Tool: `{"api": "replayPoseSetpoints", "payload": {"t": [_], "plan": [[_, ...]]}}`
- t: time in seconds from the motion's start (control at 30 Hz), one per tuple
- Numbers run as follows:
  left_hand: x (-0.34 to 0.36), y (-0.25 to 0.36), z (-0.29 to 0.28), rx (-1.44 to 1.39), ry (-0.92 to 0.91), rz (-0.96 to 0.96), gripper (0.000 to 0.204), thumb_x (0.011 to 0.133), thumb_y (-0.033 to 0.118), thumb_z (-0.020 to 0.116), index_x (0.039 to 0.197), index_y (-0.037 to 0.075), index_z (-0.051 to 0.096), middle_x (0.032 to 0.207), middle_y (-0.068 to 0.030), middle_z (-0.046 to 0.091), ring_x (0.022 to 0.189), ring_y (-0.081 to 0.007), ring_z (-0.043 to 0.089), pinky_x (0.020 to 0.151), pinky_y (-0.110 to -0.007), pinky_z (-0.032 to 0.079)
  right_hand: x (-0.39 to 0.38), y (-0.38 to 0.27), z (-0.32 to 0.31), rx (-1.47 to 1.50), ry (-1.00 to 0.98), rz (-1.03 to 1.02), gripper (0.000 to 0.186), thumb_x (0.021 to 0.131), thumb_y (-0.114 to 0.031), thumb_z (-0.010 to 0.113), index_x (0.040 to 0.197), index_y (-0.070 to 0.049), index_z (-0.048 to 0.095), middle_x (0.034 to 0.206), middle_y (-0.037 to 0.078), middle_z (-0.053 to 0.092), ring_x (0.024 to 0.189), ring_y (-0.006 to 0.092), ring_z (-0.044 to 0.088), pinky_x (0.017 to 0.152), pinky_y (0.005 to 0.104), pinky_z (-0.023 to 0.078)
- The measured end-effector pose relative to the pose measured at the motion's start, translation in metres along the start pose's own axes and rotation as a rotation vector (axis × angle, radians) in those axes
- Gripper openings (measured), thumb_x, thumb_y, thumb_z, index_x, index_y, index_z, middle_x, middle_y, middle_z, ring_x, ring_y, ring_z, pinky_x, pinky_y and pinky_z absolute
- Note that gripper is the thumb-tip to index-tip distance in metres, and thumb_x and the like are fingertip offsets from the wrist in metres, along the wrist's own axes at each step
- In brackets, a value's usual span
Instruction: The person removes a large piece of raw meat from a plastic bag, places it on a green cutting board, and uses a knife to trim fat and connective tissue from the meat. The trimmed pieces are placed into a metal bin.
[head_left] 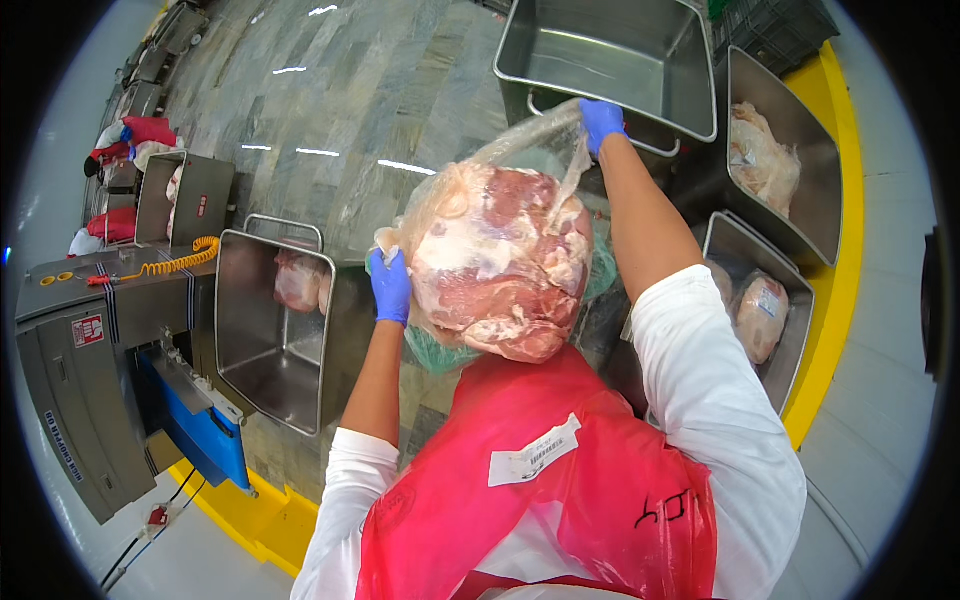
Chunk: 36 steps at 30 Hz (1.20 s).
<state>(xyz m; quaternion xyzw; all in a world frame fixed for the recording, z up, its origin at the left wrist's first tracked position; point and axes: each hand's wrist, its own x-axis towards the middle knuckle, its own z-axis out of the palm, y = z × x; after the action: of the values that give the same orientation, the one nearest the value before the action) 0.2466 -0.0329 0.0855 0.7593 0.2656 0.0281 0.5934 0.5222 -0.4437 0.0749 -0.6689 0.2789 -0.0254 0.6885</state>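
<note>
Two gloved hands hold one clear bag (535,130) with a large cut of meat (500,260) in it. The meat lies between the hands, just beyond the near red apron (540,470).

Left hand (391,287): at the near left edge of the meat, fingers closed on the bag; film partly covers the fingertips, so their exact grip cannot be told. The meat lies immediately right of these fingers.

Right hand (603,125): beyond the meat's far right side, fingers clamped on the gathered end of the bag. The film runs taut from there to the meat, which lies nearer and to the left, apart from these fingers.

Green film (437,352) shows beneath the meat, at left and right. Surroundings: a left bin (325,370) with a smaller piece (298,280); a far bin (605,75) beyond the right hand; two right bins, with a pale piece (763,160) in the farther and a wrapped piece (761,318) in the nearer.
</note>
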Motion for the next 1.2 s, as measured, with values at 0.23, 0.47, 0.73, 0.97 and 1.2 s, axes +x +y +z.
{"api": "replayPoseSetpoints", "payload": {"t": [0.23, 0.47, 0.73, 0.97, 1.2], "plan": [[-0.015, -0.008, 0.006, 0.251, 0.044, 0.23, 0.047, 0.105, 0.023, 0.057, 0.137, -0.009, 0.049, 0.125, -0.0213, 0.063, 0.113, -0.0294, 0.061, 0.1, -0.04, 0.047, -0.086, 0.012, -0.045, -0.31, -0.515, 0.274, 0.063, 0.09, -0.056, 0.072, 0.121, -0.001, 0.07, 0.108, 0.015, 0.072, 0.089, 0.029, 0.068, 0.083, 0.0402, 0.054], [-0.029, -0.025, -0.005, 0.124, 0.029, 0.167, 0.055, 0.104, 0.024, 0.056, 0.144, -0.012, 0.043, 0.142, -0.0257, 0.052, 0.129, -0.031, 0.052, 0.111, -0.04, 0.039, -0.165, 0.04, -0.059, -0.761, -0.257, -0.144, 0.044, 0.09, -0.044, 0.066, 0.097, -0.001, 0.071, 0.096, 0.026, 0.072, 0.097, 0.0445, 0.069, 0.087, 0.048, 0.053], [-0.025, 0.018, -0.013, 0.542, 0.105, 0.182, 0.034, 0.1, 0.025, 0.057, 0.123, 0.0, 0.062, 0.112, -0.0278, 0.069, 0.105, -0.0414, 0.068, 0.09, -0.045, 0.053, -0.091, 0.1, -0.068, -0.851, -0.013, -0.057, 0.029, 0.091, -0.024, 0.059, 0.1, -0.001, 0.075, 0.107, 0.025, 0.073, 0.099, 0.0418, 0.071, 0.086, 0.0488, 0.056], [-0.021, -0.041, -0.144, 0.954, 0.245, 0.169, 0.032, 0.096, 0.032, 0.055, 0.116, 0.008, 0.064, 0.098, -0.0304, 0.07, 0.093, -0.0525, 0.066, 0.079, -0.06, 0.051, -0.083, 0.064, -0.043, 0.501, 0.244, 0.532, 0.028, 0.094, -0.008, 0.046, 0.107, 0.001, 0.069, 0.1, 0.02, 0.073, 0.082, 0.0363, 0.07, 0.073, 0.0478, 0.056], [-0.067, -0.051, -0.185, 0.965, 0.337, 0.156, 0.027, 0.097, 0.029, 0.056, 0.11, 0.006, 0.063, 0.095, -0.0315, 0.069, 0.089, -0.0529, 0.066, 0.074, -0.061, 0.05, -0.017, 0.104, -0.072, 0.477, -0.054, 0.5, 0.024, 0.088, -0.009, 0.054, 0.105, 0.0, 0.069, 0.101, 0.021, 0.072, 0.08, 0.0347, 0.068, 0.071, 0.049, 0.055]]}}
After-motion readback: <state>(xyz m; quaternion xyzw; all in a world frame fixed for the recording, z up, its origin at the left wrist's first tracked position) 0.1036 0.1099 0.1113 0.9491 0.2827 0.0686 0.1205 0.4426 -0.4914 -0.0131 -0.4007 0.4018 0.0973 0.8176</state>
